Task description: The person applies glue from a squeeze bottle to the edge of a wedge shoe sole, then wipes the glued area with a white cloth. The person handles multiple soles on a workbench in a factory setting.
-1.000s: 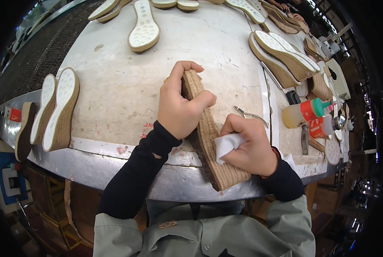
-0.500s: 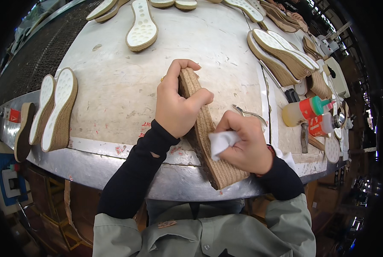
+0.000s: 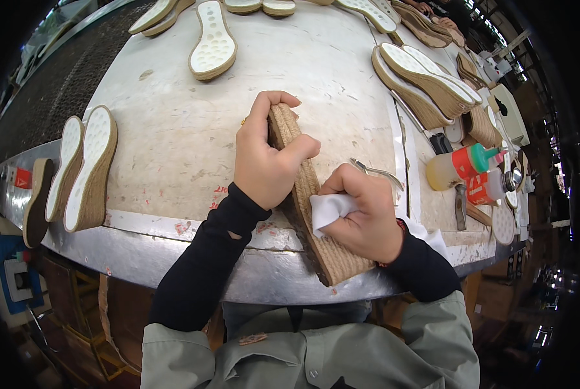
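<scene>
A wedge shoe sole [image 3: 342,264] wrapped in tan braided rope stands on its side at the table's near edge, its thick heel toward me. My left hand [image 3: 267,152] grips its narrow far end, thumb along the rope side and fingers curled over the tip. Pinched in my right hand [image 3: 362,211] is a white cloth [image 3: 331,212], pressed against the rope near the middle of the sole. The sole's dark underside faces left and is only partly visible. Beyond my right hand lies a pair of metal nippers [image 3: 375,171].
Finished-looking wedge soles [image 3: 95,172] stand at the left edge; one sole [image 3: 213,42] lies farther back. At right are stacked soles [image 3: 426,78], a squeeze bottle of yellow liquid [image 3: 442,172] and a hammer [image 3: 460,207]. Another person's hand [image 3: 447,24] shows at the far right.
My right hand and the cloth have shifted slightly up and left along the rope side. My left hand keeps its hold on the sole.
</scene>
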`<action>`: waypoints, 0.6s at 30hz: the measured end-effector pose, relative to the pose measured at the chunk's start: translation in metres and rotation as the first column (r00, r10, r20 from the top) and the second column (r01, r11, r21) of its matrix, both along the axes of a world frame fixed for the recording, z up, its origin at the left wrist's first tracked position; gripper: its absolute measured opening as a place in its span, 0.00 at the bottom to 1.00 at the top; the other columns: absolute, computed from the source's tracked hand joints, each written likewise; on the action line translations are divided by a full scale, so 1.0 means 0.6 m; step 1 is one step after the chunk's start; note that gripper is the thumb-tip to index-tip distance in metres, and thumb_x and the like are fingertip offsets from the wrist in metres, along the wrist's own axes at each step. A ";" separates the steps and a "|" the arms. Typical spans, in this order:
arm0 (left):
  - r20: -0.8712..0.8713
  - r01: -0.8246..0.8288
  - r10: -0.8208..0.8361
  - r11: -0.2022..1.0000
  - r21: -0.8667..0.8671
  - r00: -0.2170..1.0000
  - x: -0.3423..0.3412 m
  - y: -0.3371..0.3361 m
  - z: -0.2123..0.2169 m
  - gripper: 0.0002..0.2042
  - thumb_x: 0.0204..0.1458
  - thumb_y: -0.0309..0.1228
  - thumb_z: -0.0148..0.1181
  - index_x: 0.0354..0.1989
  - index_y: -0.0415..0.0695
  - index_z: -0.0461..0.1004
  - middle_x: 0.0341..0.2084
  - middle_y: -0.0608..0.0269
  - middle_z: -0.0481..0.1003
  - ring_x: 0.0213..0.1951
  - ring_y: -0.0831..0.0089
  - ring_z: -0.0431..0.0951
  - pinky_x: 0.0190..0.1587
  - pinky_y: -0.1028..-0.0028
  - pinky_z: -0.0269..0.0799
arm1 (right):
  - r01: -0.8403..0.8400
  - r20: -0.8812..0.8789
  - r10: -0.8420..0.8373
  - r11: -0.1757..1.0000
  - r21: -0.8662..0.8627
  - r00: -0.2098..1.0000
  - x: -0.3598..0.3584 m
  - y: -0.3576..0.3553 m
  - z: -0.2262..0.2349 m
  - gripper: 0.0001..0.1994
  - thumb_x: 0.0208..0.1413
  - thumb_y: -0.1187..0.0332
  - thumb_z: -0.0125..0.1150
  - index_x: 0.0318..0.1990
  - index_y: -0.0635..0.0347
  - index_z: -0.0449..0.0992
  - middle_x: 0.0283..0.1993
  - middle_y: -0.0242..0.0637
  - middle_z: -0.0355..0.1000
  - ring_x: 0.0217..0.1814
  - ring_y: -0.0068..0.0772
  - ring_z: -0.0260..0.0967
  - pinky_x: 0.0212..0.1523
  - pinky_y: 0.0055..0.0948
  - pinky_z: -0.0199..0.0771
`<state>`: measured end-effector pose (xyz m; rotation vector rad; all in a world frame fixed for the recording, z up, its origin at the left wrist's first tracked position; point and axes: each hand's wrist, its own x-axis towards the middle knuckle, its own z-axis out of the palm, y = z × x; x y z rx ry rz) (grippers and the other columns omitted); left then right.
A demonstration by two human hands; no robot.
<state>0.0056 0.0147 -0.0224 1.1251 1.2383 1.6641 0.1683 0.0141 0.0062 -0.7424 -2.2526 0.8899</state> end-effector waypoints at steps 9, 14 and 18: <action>0.003 0.001 -0.001 1.000 0.004 1.000 0.002 0.000 -0.001 0.18 0.35 0.25 0.60 0.39 0.40 0.65 0.17 0.70 0.64 0.21 0.81 0.64 0.25 0.78 0.62 | 0.048 -0.034 -0.046 0.997 0.061 0.998 -0.003 -0.003 -0.006 0.10 0.38 0.73 0.66 0.26 0.60 0.68 0.20 0.39 0.67 0.21 0.41 0.69 0.23 0.29 0.67; 0.000 -0.012 0.012 1.000 0.003 1.000 0.002 -0.001 0.001 0.18 0.36 0.25 0.60 0.39 0.40 0.65 0.17 0.69 0.65 0.20 0.80 0.64 0.24 0.78 0.61 | 0.041 0.004 -0.041 0.999 0.034 0.999 -0.001 -0.002 0.003 0.11 0.38 0.73 0.66 0.26 0.61 0.67 0.19 0.40 0.67 0.20 0.40 0.69 0.22 0.29 0.67; 0.001 -0.007 0.007 1.000 0.011 1.000 0.004 0.000 -0.001 0.18 0.35 0.25 0.60 0.39 0.40 0.65 0.17 0.69 0.65 0.20 0.80 0.64 0.24 0.78 0.61 | 0.067 0.000 -0.067 0.998 0.009 0.998 -0.003 -0.003 -0.003 0.11 0.38 0.73 0.65 0.25 0.61 0.66 0.20 0.40 0.66 0.21 0.40 0.68 0.22 0.29 0.66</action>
